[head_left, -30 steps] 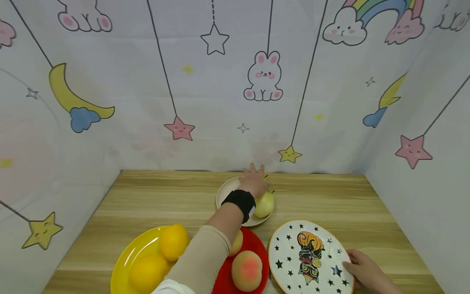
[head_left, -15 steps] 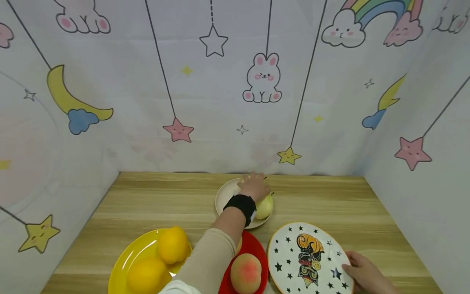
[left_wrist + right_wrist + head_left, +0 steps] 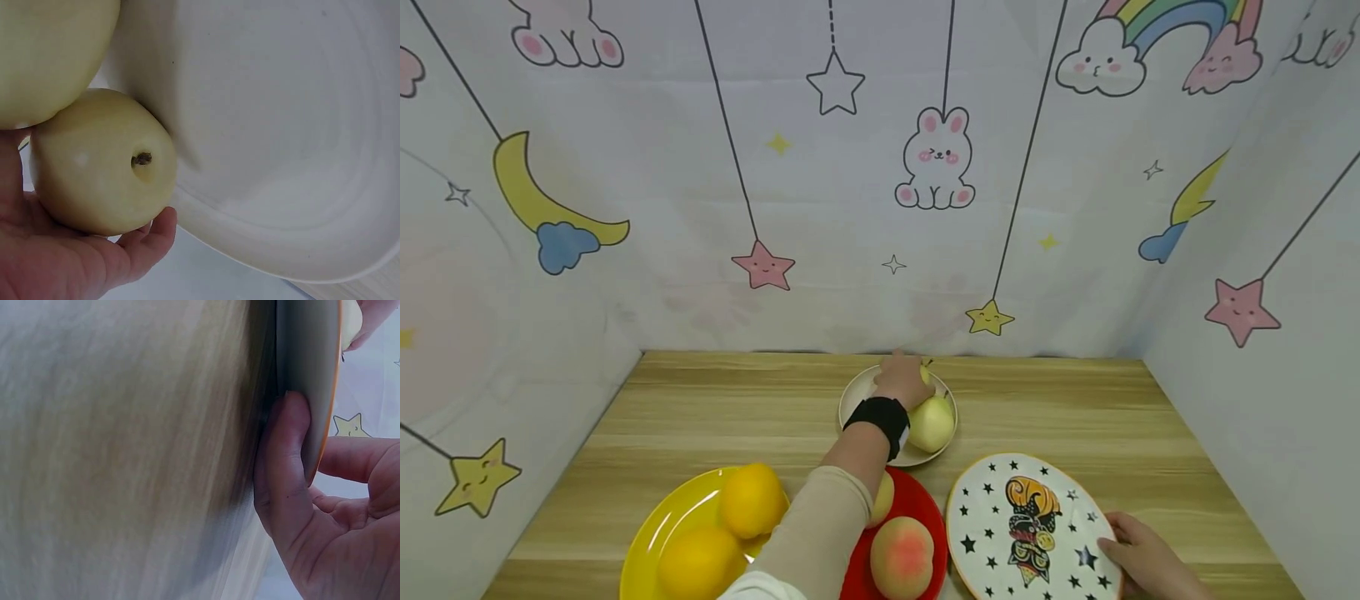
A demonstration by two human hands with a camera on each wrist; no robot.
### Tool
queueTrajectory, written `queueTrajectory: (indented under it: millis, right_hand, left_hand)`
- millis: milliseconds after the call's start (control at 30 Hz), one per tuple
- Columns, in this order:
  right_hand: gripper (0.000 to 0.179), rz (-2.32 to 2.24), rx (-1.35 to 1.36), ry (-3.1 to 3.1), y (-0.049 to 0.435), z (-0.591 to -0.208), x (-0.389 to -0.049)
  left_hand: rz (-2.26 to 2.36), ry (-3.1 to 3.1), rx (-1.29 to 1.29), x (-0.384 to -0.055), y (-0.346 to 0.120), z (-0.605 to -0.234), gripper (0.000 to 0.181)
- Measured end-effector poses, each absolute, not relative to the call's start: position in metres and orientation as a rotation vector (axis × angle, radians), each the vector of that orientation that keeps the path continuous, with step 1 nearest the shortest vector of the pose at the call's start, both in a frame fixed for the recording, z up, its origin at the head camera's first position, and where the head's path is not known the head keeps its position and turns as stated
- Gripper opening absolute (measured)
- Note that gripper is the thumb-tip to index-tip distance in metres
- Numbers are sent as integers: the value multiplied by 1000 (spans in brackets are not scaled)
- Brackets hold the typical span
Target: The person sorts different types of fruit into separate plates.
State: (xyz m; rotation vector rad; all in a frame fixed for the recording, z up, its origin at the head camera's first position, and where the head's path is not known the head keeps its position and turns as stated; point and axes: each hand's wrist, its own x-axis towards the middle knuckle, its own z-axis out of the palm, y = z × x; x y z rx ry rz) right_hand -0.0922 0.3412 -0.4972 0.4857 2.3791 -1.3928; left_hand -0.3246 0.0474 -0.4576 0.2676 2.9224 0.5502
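At the back of the table, my left hand (image 3: 904, 381) curls round a pale yellow-green pear (image 3: 103, 162) in a small cream plate (image 3: 854, 400); its fingers cup the pear's side in the left wrist view. A second pear (image 3: 931, 425) lies in front, right beside the hand. My right hand (image 3: 1142, 550) pinches the right rim of a white plate (image 3: 985, 533) printed with black stars and a colourful figure. In the right wrist view, fingers reach under this orange-edged plate (image 3: 309, 375) while the thumb side lies over it, close above the wood.
Between the arms, a red plate (image 3: 936, 517) bears peaches (image 3: 901, 557), one partly behind the left sleeve. A yellow plate (image 3: 658, 517) with yellow-orange fruits (image 3: 752, 500) stands at the front left. Printed cloth walls (image 3: 835, 183) enclose the wooden table (image 3: 1075, 408).
My left hand's spread fingers have closed round the rear pear. Hand and both pears have shifted slightly left in the cream plate. The right hand keeps its hold on the star plate.
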Motion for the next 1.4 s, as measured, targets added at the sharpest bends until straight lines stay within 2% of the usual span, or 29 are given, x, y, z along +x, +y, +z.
queueTrajectory:
  millis: [333, 533, 1400]
  right_hand:
    - [41, -1410, 521, 2364, 343, -500, -94]
    - [41, -1418, 522, 2350, 342, -499, -94]
    - [43, -1416, 502, 2350, 343, -501, -94]
  left_hand:
    - [613, 2909, 335, -323, 45, -458, 63]
    - [613, 2905, 341, -321, 42, -457, 56]
    - [508, 2895, 280, -318, 38, -457, 60]
